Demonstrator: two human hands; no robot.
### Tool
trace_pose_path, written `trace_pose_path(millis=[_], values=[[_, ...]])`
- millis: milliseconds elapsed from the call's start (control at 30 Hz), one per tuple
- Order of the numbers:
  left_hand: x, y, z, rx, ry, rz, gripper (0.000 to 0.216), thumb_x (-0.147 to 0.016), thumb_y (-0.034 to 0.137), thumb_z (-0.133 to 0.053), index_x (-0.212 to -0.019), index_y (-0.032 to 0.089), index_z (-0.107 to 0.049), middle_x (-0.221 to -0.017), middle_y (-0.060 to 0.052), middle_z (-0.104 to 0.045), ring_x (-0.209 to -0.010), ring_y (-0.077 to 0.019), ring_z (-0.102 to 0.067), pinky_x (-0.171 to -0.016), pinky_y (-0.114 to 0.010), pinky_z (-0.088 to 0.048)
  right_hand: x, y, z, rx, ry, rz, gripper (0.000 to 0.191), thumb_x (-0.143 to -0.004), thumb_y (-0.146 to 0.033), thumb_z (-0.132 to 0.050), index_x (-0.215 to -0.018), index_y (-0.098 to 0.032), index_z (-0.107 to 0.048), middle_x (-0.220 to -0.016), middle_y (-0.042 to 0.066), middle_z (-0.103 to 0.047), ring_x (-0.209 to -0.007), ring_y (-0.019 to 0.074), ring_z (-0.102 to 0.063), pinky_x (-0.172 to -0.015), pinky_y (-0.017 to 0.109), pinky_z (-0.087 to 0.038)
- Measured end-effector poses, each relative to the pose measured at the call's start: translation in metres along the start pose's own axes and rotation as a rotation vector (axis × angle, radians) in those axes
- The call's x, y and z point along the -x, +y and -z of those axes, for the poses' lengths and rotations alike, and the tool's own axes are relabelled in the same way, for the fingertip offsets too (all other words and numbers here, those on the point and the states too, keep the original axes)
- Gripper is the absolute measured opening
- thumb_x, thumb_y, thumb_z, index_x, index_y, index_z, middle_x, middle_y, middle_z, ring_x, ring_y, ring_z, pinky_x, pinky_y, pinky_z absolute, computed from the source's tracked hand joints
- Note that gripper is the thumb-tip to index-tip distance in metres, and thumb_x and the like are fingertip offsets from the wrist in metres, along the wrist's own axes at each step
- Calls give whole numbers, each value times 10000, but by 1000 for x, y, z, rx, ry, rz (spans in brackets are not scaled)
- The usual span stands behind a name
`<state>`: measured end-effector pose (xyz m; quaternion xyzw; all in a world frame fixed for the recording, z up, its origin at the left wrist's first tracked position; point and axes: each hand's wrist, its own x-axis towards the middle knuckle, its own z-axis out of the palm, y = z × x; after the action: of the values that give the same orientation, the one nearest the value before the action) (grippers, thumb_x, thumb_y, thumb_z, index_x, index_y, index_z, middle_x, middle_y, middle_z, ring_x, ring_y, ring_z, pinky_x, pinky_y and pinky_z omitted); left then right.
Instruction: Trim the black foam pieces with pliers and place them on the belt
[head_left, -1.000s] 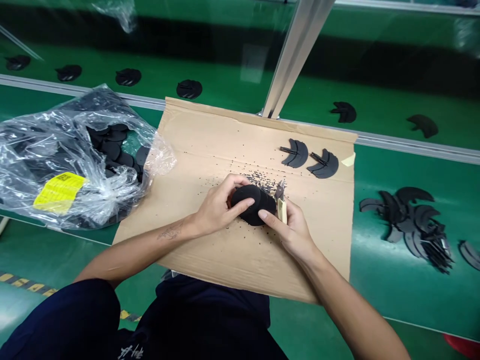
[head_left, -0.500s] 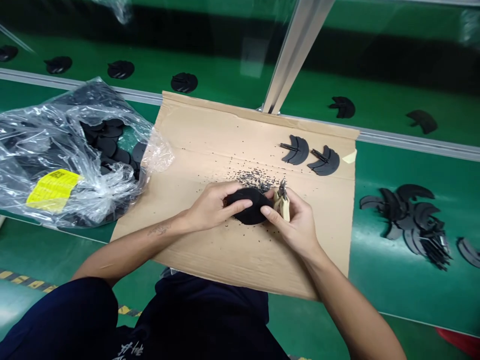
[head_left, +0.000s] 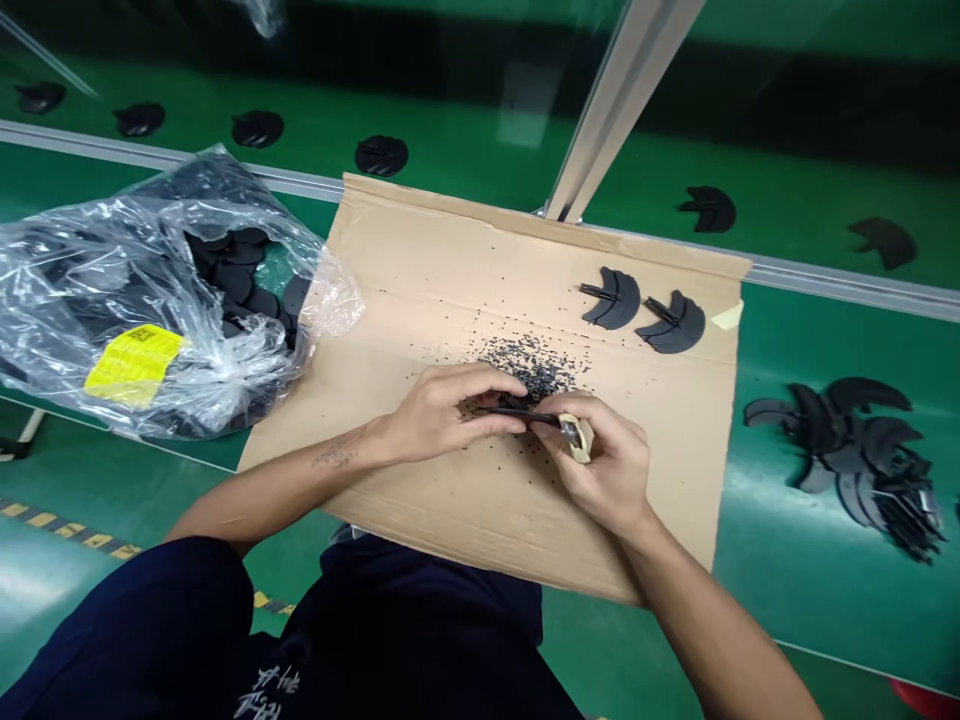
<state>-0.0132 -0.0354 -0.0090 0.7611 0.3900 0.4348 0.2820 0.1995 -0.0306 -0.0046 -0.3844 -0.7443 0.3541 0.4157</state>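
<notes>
Many discs (head_left: pixel 232 275) in bag (head_left: pixel 112 290); left hand (head_left: pixel 442 410) grips disc (head_left: pixel 514 411), right hand (head_left: pixel 611 470) nippers (head_left: pixel 576 436).

Plastic bag (head_left: pixel 112 290) left; cardboard sheet (head_left: pixel 450 270) centre; black pieces pile (head_left: pixel 855 450) right.

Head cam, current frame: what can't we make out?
- Black part: seen edge-on and partly covered by the left hand, so its outline is unclear.
- Cutter: wrapped by the right hand, so the blades are hidden.
- Yellow label on the plastic bag: the print is too small to read.
- Parts pile: the pieces overlap, so the count is unclear.
- Red object: cropped by the bottom corner.
</notes>
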Motion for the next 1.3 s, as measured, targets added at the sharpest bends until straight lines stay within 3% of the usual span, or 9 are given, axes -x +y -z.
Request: trace_pose_path(millis=[167,267,500,733,967,1300], values=[[-2,3,5,111,57,-20,263,-861,326,-781,-1082,187,-749,-947,-72,-764,-873,-148,-716,-779,-274,-604,2,5,0,48,24,218,182,-880,-127,-654,-1011,-253,-659,-878,58,-750,-771,205,-714,-692,368,-590],[-2,6,4,174,80,-7,272,-835,322,-807,-1076,205,-764,-947,-63,-769,-869,-142,-719,-785,-273,-612,4,6,-2,-1,33,258,207,-880,-111,-640,-1029,-255,-642,-892,64,-751,-789,208,-724,-684,367,-593],[0,11,2,162,117,-27,246,-867,295,-777,-1100,216,-762,-971,-71,-784,-902,-158,-737,-807,-293,-627,9,5,-10,-70,64,170,221,-868,-130,-675,-1035,-263,-618,-927,72,-756,-821,221,-731,-692,379,-603],[-1,11,8,32,60,-147,205,-934,229,-695,-1131,184,-727,-998,-89,-780,-916,-159,-732,-822,-322,-625,5,6,-8,49,40,263,221,-877,-131,-649,-1063,-252,-640,-931,77,-753,-813,217,-717,-703,373,-587],[-1,16,10,25,76,-144,152,-903,255,-739,-1048,209,-741,-904,-47,-774,-843,-147,-731,-801,-319,-624,6,3,-9,29,23,251,199,-901,-167,-616,-1077,-255,-645,-930,80,-761,-784,214,-721,-676,358,-583],[-1,11,9,103,-30,-51,223,-947,216,-674,-1167,184,-694,-1055,-85,-768,-989,-158,-721,-875,-307,-609,4,1,-5,-64,23,154,237,-850,-101,-688,-1028,-249,-636,-912,56,-741,-812,199,-709,-708,338,-583]])
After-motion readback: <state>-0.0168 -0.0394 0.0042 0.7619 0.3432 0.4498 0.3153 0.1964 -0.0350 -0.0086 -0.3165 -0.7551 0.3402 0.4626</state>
